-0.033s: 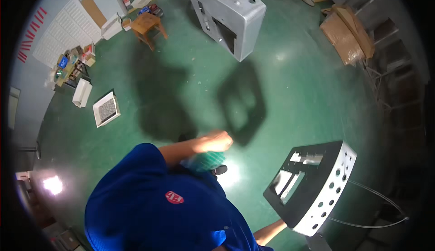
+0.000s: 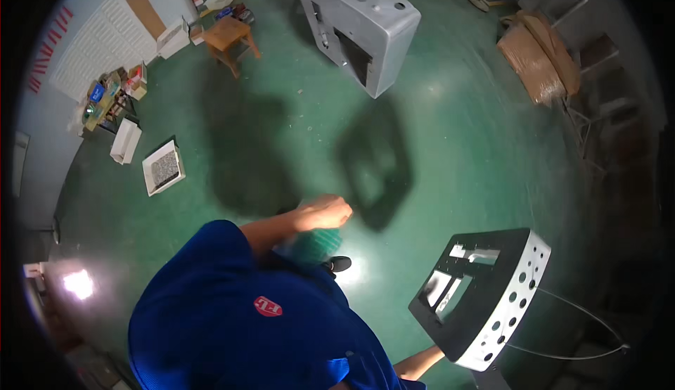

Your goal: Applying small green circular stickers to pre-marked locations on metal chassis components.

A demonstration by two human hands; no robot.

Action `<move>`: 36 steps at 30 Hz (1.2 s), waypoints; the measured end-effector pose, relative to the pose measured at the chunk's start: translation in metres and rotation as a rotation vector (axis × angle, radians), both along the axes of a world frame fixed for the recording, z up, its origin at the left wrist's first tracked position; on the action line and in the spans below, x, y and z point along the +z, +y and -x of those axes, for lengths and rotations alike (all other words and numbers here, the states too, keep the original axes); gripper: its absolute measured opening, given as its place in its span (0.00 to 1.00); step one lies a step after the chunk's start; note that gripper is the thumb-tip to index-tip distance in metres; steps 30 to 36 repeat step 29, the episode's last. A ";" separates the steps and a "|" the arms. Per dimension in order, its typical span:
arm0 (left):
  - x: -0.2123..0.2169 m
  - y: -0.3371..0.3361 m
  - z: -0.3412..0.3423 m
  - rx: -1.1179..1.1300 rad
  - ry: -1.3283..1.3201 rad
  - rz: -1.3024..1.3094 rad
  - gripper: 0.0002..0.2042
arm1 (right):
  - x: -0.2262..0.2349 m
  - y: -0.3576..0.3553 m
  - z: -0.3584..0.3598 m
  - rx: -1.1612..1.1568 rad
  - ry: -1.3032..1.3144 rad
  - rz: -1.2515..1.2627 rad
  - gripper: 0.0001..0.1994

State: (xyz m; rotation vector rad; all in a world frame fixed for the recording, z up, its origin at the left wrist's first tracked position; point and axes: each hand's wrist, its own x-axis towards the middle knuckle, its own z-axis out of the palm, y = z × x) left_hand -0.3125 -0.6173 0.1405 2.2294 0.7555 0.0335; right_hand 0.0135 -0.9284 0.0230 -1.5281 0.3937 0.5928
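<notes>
I look down on my blue shirt and a green floor. My left hand point(image 2: 325, 213) is held out in front of my chest with the fingers curled shut, and I see nothing in it. My right forearm point(image 2: 420, 362) reaches from the lower edge to the underside of a grey and black metal housing point(image 2: 492, 298) with round holes and rectangular cut-outs. The hand itself is hidden behind that housing. A thin wire point(image 2: 583, 320) loops off its right side. My black shoe point(image 2: 339, 264) shows below the left hand.
A second grey perforated housing point(image 2: 358, 24) is at the top, casting a shadow on the floor. A wooden stool point(image 2: 228, 37), white trays point(image 2: 163, 168) and clutter line the left wall. Wrapped cardboard point(image 2: 538, 59) and a rack stand at the right.
</notes>
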 end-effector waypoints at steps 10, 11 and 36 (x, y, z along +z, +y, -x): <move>-0.027 0.192 0.307 0.499 0.362 -0.101 0.08 | -0.054 0.049 0.184 0.843 0.326 0.545 0.16; -0.022 0.204 0.323 0.532 0.354 -0.090 0.09 | -0.054 0.065 0.189 0.908 0.320 0.568 0.15; -0.132 0.499 0.601 1.220 0.398 -0.010 0.16 | -0.133 0.729 0.378 1.653 0.177 0.278 0.15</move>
